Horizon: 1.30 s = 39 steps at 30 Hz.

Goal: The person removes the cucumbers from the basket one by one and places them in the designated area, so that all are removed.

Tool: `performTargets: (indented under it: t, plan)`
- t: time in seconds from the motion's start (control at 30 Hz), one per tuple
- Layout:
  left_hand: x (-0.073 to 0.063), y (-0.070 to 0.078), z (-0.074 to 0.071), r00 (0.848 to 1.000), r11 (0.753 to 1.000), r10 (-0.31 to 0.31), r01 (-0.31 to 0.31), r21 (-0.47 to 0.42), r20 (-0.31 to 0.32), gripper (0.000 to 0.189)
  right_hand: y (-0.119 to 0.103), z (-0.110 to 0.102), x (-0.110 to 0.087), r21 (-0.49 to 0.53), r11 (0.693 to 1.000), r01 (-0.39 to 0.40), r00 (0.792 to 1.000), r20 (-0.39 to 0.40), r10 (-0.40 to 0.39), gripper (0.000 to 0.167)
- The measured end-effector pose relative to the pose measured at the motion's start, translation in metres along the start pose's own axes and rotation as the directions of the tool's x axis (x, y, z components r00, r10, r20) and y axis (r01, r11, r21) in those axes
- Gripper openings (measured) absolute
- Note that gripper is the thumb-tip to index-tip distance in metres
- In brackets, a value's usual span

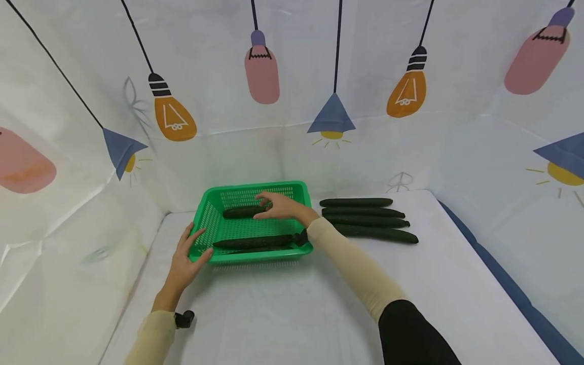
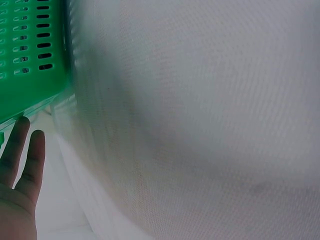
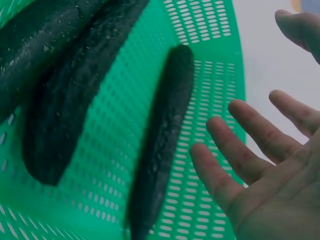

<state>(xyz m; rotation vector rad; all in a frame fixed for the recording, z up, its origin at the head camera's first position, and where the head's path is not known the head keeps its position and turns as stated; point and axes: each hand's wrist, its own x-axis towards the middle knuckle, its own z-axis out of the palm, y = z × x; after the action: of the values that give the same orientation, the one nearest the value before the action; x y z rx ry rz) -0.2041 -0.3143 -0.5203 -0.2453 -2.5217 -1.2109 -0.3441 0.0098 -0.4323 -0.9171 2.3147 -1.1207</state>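
A green perforated plastic basket (image 1: pixel 250 258) stands toward the back of the table. Along its front side lie two dark green cucumbers (image 1: pixel 253 242), side by side; in the right wrist view the inner cucumber (image 3: pixel 70 105) is close up. Farther back in the basket lies a single cucumber (image 3: pixel 164 130), partly hidden in the head view by my right hand (image 1: pixel 284 207). That hand hovers over it with fingers spread, holding nothing. My left hand (image 1: pixel 184 263) is at the basket's left front corner, its straight fingers (image 2: pixel 31 165) touching the rim.
Several more cucumbers (image 1: pixel 367 220) lie in a row on the table to the right of the basket. A white cloth (image 1: pixel 274 314) covers the table. Behind it hangs a white sheet (image 1: pixel 292 147) printed with lamps and bulbs.
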Motion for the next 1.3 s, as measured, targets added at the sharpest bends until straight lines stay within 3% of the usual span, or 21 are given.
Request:
performTargets:
  t: [0.3,0.5,0.8,1.0,1.3]
  plan:
    - [0.001,0.002,-0.001,1.000,1.000,-0.009,0.009,0.014,0.007,0.062,0.009,0.012,0.008,0.017,1.000,-0.020,0.998,0.061,0.019,0.072]
    - [0.002,0.003,-0.002,1.000,1.000,0.002,-0.002,0.014,0.011,0.062,0.016,0.014,0.011,-0.025,0.999,-0.023,0.999,0.039,0.024,0.067]
    - [0.002,0.002,-0.003,1.000,1.000,-0.007,0.007,0.018,0.011,0.062,0.030,0.020,0.010,-0.109,0.988,-0.107,0.985,0.121,0.120,0.067]
    - [0.004,0.004,-0.003,1.000,1.000,-0.004,0.004,0.031,0.006,0.063,0.035,0.021,0.015,-0.104,0.989,-0.103,0.985,0.127,0.116,0.063]
    - [0.002,0.005,-0.002,1.000,0.999,-0.018,0.017,0.030,0.008,0.063,0.039,0.030,0.022,-0.194,0.975,-0.109,0.953,0.259,0.158,0.058]
